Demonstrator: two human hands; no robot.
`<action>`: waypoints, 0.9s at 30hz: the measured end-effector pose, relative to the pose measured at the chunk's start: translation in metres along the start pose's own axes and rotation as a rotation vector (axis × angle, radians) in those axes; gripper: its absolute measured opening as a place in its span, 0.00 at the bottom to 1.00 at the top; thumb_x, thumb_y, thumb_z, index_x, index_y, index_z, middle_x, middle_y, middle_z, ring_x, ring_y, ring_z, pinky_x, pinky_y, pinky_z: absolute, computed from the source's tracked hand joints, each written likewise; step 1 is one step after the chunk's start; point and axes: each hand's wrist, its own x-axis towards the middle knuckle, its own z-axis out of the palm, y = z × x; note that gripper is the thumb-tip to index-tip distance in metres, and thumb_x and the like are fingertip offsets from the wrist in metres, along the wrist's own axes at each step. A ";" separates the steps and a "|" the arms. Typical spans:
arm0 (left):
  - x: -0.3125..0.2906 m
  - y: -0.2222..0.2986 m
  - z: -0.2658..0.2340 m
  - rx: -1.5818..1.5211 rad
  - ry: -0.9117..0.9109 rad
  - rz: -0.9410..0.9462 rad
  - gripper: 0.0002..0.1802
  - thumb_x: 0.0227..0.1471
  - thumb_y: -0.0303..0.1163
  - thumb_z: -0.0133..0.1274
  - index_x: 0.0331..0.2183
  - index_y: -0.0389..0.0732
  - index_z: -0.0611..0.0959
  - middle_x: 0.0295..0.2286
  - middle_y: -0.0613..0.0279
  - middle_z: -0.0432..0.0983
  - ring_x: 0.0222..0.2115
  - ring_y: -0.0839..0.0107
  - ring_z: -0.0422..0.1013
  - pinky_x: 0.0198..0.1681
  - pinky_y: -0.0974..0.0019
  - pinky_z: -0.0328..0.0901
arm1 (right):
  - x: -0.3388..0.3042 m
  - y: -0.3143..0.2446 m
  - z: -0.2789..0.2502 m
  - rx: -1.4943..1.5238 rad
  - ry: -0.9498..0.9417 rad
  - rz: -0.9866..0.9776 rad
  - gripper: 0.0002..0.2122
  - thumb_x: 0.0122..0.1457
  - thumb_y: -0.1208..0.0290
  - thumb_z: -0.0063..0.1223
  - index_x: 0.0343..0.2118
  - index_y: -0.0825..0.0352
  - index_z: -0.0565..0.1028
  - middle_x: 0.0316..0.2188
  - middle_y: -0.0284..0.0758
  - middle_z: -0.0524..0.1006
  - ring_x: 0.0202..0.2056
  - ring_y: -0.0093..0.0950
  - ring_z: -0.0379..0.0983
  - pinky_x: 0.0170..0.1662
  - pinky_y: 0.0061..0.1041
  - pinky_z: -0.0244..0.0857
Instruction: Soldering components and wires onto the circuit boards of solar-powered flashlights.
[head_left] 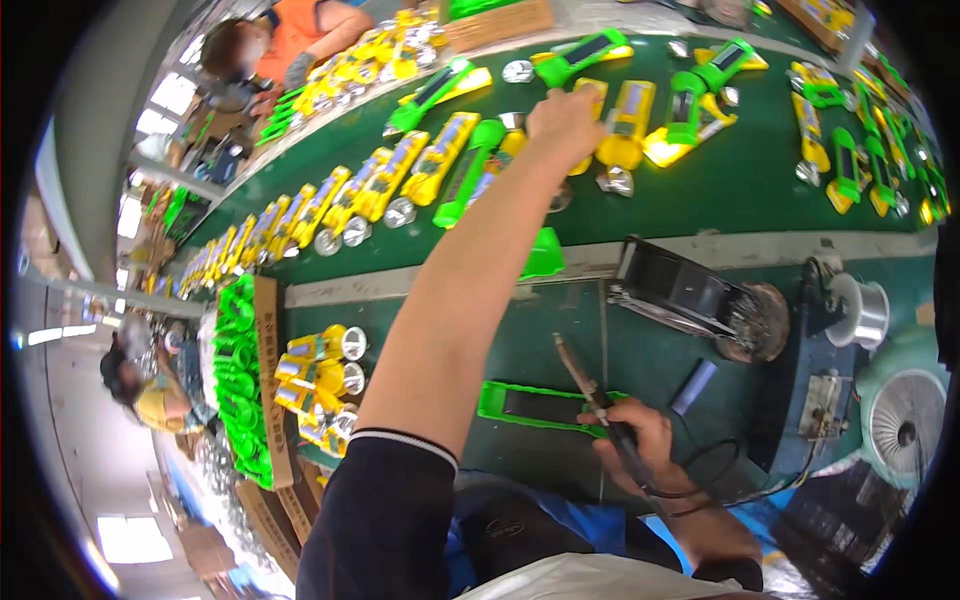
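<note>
My left arm stretches across to the green belt, where my left hand [565, 128] has its fingers curled in beside a yellow part [592, 100]. What they hold, if anything, is hidden behind the hand. A bright green casing with a dark panel [580, 58] lies just beyond it. My right hand [645, 445] grips a soldering iron [578, 365] like a pen, tip pointing up and away. Under that hand, on the bench, lies an open green casing [535, 405] with a dark strip inside. A small purple-grey cylinder [694, 387] lies to its right.
Yellow pieces with silver reflectors [400, 165] line the belt [745, 175]. A box of green casings [240, 380] stands left. A black boxy device [675, 285], a solder spool [858, 310] and a fan [903, 425] stand right. Another person [310, 40] sits across the belt.
</note>
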 end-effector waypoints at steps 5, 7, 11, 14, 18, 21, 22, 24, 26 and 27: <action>-0.077 0.007 -0.091 -0.201 0.201 0.188 0.27 0.41 0.39 0.60 0.47 0.47 0.74 0.40 0.38 0.71 0.42 0.46 0.71 0.45 0.52 0.69 | -0.014 0.015 0.005 0.162 0.064 -0.013 0.18 0.59 0.66 0.57 0.45 0.66 0.62 0.33 0.45 0.80 0.35 0.33 0.79 0.40 0.31 0.70; -0.146 -0.001 -0.124 -0.244 0.114 0.232 0.29 0.42 0.42 0.62 0.47 0.45 0.74 0.39 0.42 0.69 0.41 0.46 0.70 0.44 0.52 0.68 | -0.019 0.011 0.006 0.355 0.133 -0.013 0.18 0.60 0.67 0.55 0.46 0.67 0.61 0.38 0.44 0.77 0.42 0.35 0.76 0.47 0.34 0.68; -0.321 -0.048 -0.138 -0.394 0.099 0.123 0.37 0.44 0.46 0.64 0.53 0.45 0.70 0.37 0.47 0.67 0.35 0.49 0.71 0.40 0.54 0.68 | -0.018 0.000 0.005 0.128 0.058 -0.064 0.18 0.61 0.64 0.54 0.47 0.66 0.61 0.39 0.40 0.73 0.43 0.38 0.76 0.51 0.39 0.65; -0.422 -0.049 -0.123 -0.743 -0.198 -0.225 0.44 0.46 0.45 0.65 0.59 0.42 0.63 0.39 0.50 0.66 0.33 0.63 0.73 0.37 0.64 0.70 | 0.000 -0.014 0.009 0.010 -0.016 0.064 0.16 0.63 0.66 0.50 0.49 0.64 0.62 0.42 0.41 0.75 0.47 0.33 0.74 0.53 0.29 0.61; -0.470 -0.028 -0.053 -1.335 -0.216 -0.262 0.48 0.51 0.35 0.62 0.64 0.42 0.50 0.44 0.52 0.66 0.39 0.70 0.72 0.41 0.68 0.70 | 0.028 -0.009 0.024 0.040 -0.025 -0.047 0.14 0.62 0.74 0.46 0.50 0.66 0.62 0.41 0.42 0.76 0.46 0.32 0.73 0.55 0.31 0.59; -0.454 -0.010 -0.069 -1.443 -0.295 -0.363 0.49 0.53 0.29 0.57 0.66 0.42 0.45 0.48 0.48 0.67 0.48 0.65 0.70 0.49 0.65 0.66 | 0.041 -0.029 0.018 -0.039 -0.036 -0.046 0.14 0.63 0.69 0.48 0.49 0.66 0.64 0.39 0.38 0.76 0.46 0.29 0.73 0.54 0.29 0.60; -0.453 -0.010 -0.071 -1.473 -0.289 -0.377 0.47 0.54 0.26 0.54 0.66 0.43 0.44 0.47 0.47 0.68 0.46 0.65 0.71 0.47 0.66 0.68 | 0.039 -0.033 0.012 -0.019 -0.010 -0.062 0.13 0.63 0.69 0.48 0.49 0.66 0.64 0.38 0.36 0.76 0.45 0.28 0.72 0.54 0.27 0.59; -0.451 -0.017 -0.082 -1.444 -0.253 -0.350 0.42 0.55 0.19 0.48 0.65 0.45 0.47 0.40 0.51 0.74 0.35 0.69 0.75 0.40 0.66 0.72 | 0.022 -0.060 -0.014 -0.359 0.040 -0.157 0.15 0.60 0.66 0.54 0.46 0.67 0.67 0.39 0.37 0.75 0.44 0.28 0.69 0.51 0.26 0.59; -0.438 -0.033 -0.090 -0.750 -0.060 -0.017 0.28 0.48 0.13 0.52 0.53 0.39 0.73 0.37 0.54 0.75 0.32 0.67 0.75 0.35 0.65 0.71 | 0.004 -0.076 -0.043 -0.540 0.115 -0.506 0.20 0.53 0.61 0.65 0.42 0.67 0.71 0.36 0.42 0.75 0.36 0.37 0.72 0.41 0.30 0.65; -0.428 -0.038 -0.090 -0.640 0.005 0.116 0.26 0.46 0.13 0.54 0.49 0.38 0.76 0.36 0.53 0.75 0.32 0.64 0.75 0.35 0.64 0.71 | -0.016 -0.089 -0.049 -0.537 0.127 -0.453 0.21 0.52 0.60 0.65 0.41 0.67 0.70 0.36 0.43 0.75 0.37 0.38 0.71 0.40 0.33 0.65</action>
